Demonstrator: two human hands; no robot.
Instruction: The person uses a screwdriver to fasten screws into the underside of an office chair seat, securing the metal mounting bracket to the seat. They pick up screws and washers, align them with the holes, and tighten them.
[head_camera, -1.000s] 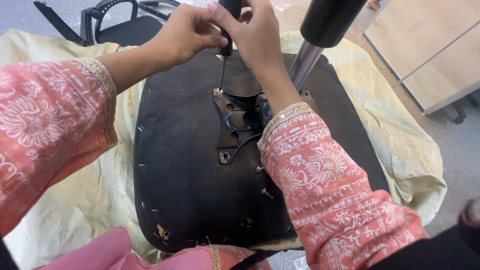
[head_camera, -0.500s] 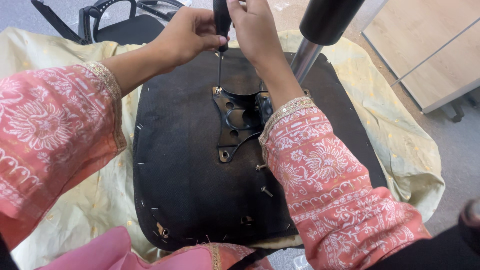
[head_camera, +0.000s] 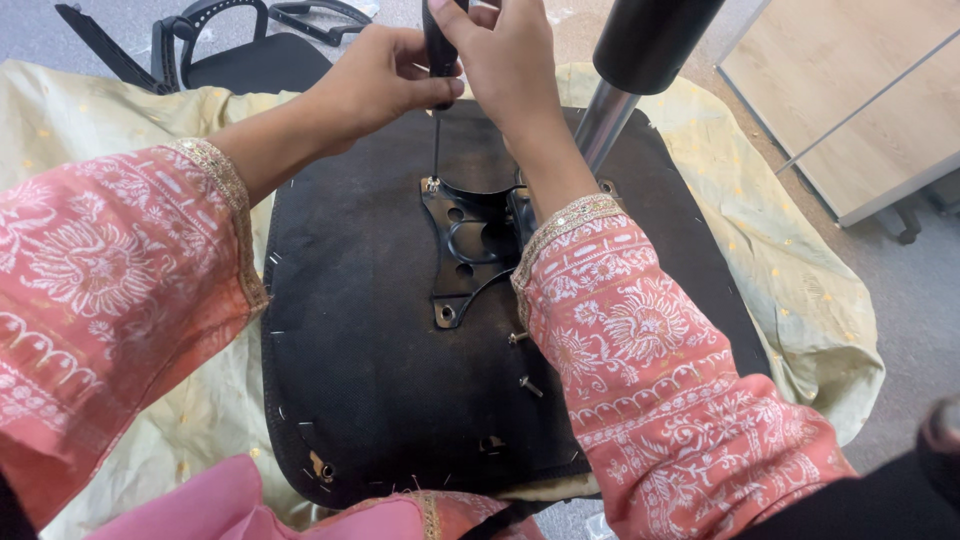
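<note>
Hands come first here: both are closed around one screwdriver (head_camera: 437, 60), which stands upright. The left hand (head_camera: 375, 75) wraps the lower part of the black handle, thumb and fingers pressed on it, and the right hand (head_camera: 500, 60) grips the top of the same handle from above. The thin shaft goes straight down, and its tip sits on a screw (head_camera: 432, 185) at the far left corner of a black metal mounting plate (head_camera: 468, 250).

The step in hand appears to be the turning of this corner screw; whether it goes in or out, the picture cannot tell. The next move probably calls for the shaft to stay vertical and for steady pressure downward, so that the tip does not slip out of the screw head.

The plate lies on the underside of a black seat cushion (head_camera: 380, 380), which rests upside down on a pale yellow cloth (head_camera: 790, 290). A hole at the near corner of the plate (head_camera: 446, 313) seems to have no screw. Two loose screws (head_camera: 524, 362) lie on the cushion just beside the right sleeve. A chrome cylinder with a black cover (head_camera: 625, 80) rises from the plate, close to the right forearm. Other black chair parts (head_camera: 230, 45) lie beyond the cloth on the floor.
</note>
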